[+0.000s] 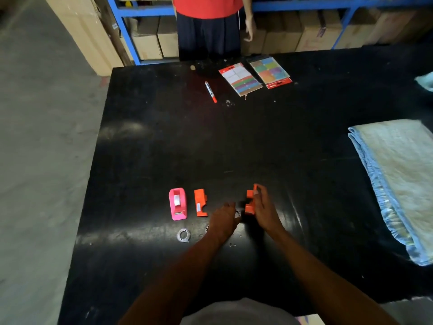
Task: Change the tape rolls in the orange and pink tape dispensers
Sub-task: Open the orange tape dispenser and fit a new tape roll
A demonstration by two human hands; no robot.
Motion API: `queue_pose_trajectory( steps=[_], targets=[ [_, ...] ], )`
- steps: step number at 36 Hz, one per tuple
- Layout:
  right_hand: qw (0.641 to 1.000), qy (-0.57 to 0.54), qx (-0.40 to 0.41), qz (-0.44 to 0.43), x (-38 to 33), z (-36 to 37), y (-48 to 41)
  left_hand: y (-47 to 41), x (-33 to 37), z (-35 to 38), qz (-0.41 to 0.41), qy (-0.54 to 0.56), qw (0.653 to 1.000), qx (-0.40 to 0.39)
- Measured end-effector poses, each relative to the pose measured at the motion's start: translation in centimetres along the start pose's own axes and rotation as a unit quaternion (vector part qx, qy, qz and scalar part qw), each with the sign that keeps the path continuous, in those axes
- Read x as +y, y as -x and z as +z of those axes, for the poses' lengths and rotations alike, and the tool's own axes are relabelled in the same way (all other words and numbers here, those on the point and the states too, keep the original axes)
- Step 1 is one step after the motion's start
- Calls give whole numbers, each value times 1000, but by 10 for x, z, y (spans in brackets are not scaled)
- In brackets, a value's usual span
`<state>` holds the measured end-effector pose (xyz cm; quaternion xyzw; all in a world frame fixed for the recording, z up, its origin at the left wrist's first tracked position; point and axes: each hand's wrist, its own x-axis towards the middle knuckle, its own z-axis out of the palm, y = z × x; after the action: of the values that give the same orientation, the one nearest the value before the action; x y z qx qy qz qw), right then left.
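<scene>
On the black table [164, 141], the right hand [263, 207] grips one orange dispenser half [250, 202], fingers closed around it, while the left hand [223, 220] pinches a tape roll [237, 212] just beside it. The other orange half [200, 202] lies flat next to the pink dispenser [177, 204], which holds tape; a loose roll [183, 235] sits nearer the person.

It looked like a warehouse or stockroom: cardboard boxes [150, 43] filled blue metal shelving [121, 22] behind a black surface [234, 141], on a concrete floor [42, 137].
</scene>
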<state>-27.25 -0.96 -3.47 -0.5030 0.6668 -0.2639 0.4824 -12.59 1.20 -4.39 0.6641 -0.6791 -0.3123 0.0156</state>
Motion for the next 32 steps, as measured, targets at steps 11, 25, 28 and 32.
queue_pose_trajectory(
  steps=[11, 25, 28, 32],
  targets=[
    [1000, 17, -8, -17, -14, 4, 11, 16, -36, -17, -33, 67, 993, 91],
    [996, 45, -63, -31, 0, 29, 16, 72, -74, 3, -32, 71, 993, 93],
    [996, 39, -68, -30, -8, 26, 25, 73, -74, 11, -39, 53, 995, 78],
    [995, 58, -80, -33, -10, 24, 29, 71, -72, 15, -51, 44, 995, 75]
  ],
)
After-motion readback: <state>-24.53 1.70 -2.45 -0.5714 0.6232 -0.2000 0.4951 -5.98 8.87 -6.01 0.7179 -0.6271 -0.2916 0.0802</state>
